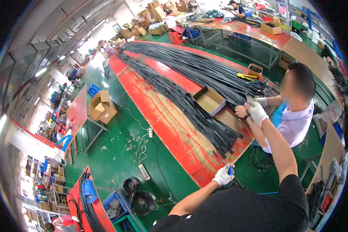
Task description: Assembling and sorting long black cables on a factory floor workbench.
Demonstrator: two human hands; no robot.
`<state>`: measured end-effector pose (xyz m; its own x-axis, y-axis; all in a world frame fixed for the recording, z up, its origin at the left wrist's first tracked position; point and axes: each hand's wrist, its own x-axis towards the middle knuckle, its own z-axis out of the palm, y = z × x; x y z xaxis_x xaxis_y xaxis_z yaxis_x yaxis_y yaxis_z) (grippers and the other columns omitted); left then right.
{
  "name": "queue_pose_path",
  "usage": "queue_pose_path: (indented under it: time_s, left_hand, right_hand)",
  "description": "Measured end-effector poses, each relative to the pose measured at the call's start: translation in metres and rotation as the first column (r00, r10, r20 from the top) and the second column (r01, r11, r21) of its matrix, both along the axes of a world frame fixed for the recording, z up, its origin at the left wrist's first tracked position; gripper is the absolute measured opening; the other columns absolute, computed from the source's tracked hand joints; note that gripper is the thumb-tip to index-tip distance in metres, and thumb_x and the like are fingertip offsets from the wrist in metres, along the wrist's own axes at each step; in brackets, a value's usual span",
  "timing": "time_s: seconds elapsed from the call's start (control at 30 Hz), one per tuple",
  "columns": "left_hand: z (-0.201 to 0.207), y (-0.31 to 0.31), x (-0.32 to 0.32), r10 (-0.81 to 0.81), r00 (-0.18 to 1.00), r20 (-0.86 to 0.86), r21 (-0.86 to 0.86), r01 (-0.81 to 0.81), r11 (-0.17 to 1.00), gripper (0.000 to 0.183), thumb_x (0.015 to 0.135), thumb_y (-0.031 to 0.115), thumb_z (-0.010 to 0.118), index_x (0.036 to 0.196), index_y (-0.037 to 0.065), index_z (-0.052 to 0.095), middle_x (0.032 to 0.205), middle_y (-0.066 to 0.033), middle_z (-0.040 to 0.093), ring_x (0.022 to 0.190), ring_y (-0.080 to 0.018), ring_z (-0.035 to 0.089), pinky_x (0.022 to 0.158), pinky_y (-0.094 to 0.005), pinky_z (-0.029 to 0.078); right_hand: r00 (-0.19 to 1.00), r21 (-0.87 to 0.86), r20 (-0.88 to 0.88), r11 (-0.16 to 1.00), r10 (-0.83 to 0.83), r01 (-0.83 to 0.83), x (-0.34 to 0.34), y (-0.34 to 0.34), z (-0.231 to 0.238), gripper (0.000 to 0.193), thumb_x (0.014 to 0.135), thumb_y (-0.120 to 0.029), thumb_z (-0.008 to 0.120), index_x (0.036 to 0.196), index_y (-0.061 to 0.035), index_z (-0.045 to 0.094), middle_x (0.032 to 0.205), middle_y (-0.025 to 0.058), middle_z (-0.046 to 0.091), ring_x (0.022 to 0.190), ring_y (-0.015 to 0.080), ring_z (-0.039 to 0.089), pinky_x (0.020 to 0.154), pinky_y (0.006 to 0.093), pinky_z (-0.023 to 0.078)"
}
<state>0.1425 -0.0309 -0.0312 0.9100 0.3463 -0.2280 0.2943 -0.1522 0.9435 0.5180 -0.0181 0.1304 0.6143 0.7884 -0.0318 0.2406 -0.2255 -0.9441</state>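
My left hand [223, 176], in a white glove, is closed at the near end of the long table. A small blue-handled tool [231, 170] shows in its grip; its exact kind is unclear. A thin dark strip or rod shows on both sides of this hand. My right hand [258, 113], also gloved, reaches forward with fingers bent, beside the co-worker's bare-fingered hand [241, 111]; what it holds is too small to make out. Long black cables or tubes [174, 91] lie in two bundles along the table. Between the bundles' near parts sits an open cardboard box [209, 101].
A co-worker [295, 104] stands close on the right. Yellow-handled pliers [246, 76] and a small box of black parts [255, 71] lie beyond. On the floor at left are a power strip [144, 171], its cord and black coils [142, 203].
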Motion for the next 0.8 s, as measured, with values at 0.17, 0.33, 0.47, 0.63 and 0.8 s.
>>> queue_pose_path:
  time_s: [0.17,0.33,0.47,0.63,0.8]
  left_hand:
    - [-0.012,0.012,-0.006,0.039,0.999,-0.027,0.001,-0.039,0.999,0.051,0.083,0.005,0.075,0.127,0.013,0.052,0.094,-0.0012,0.062,0.085,-0.0163,0.062,0.081,-0.034,0.054]
    - [-0.011,0.003,0.004,0.039,0.998,-0.04,0.036,-0.037,0.999,0.051,0.084,0.009,0.077,0.129,0.014,0.054,0.093,-0.0037,0.065,0.085,-0.0191,0.068,0.08,-0.0353,0.056]
    - [-0.02,-0.001,0.001,0.066,0.993,-0.093,-0.02,-0.069,0.997,0.05,0.083,0.009,0.078,0.127,0.013,0.055,0.093,-0.0039,0.067,0.085,-0.0198,0.07,0.079,-0.0358,0.057]
    - [-0.012,0.002,0.0,0.111,0.975,-0.195,0.054,-0.103,0.993,0.051,0.081,0.011,0.079,0.125,0.015,0.054,0.092,-0.0042,0.069,0.081,-0.0225,0.072,0.076,-0.0376,0.058]
    - [-0.012,-0.001,0.009,0.107,0.976,-0.19,0.02,-0.105,0.994,0.052,0.082,0.009,0.077,0.127,0.014,0.053,0.091,-0.0068,0.069,0.08,-0.0226,0.072,0.075,-0.0371,0.058]
  right_hand:
    - [0.996,-0.064,0.021,0.994,-0.092,0.093,0.037,0.044,0.038,0.031,0.11,-0.031,0.057,0.098,-0.0046,0.068,0.075,0.0005,0.062,0.07,0.0114,0.056,0.065,0.0316,0.046]
    - [0.917,-0.263,0.378,0.935,-0.126,0.237,0.092,0.08,-0.035,0.049,0.101,-0.041,0.056,0.115,0.0017,0.075,0.115,0.0287,0.074,0.112,0.0431,0.07,0.098,0.0482,0.053]
    - [0.897,-0.383,0.429,0.877,-0.109,0.289,0.125,0.107,-0.105,0.047,0.101,-0.041,0.058,0.114,0.0015,0.075,0.118,0.0296,0.072,0.116,0.0449,0.067,0.097,0.0489,0.053]
    - [0.947,-0.599,0.319,0.784,0.047,0.163,0.148,0.104,-0.173,0.046,0.099,-0.039,0.057,0.113,0.0007,0.076,0.118,0.0263,0.073,0.114,0.0436,0.068,0.096,0.048,0.053]
    - [0.897,-0.779,0.308,0.625,0.318,0.046,0.184,0.09,-0.198,0.047,0.097,-0.042,0.059,0.114,-0.0024,0.078,0.119,0.0244,0.074,0.115,0.0409,0.07,0.096,0.0457,0.054]
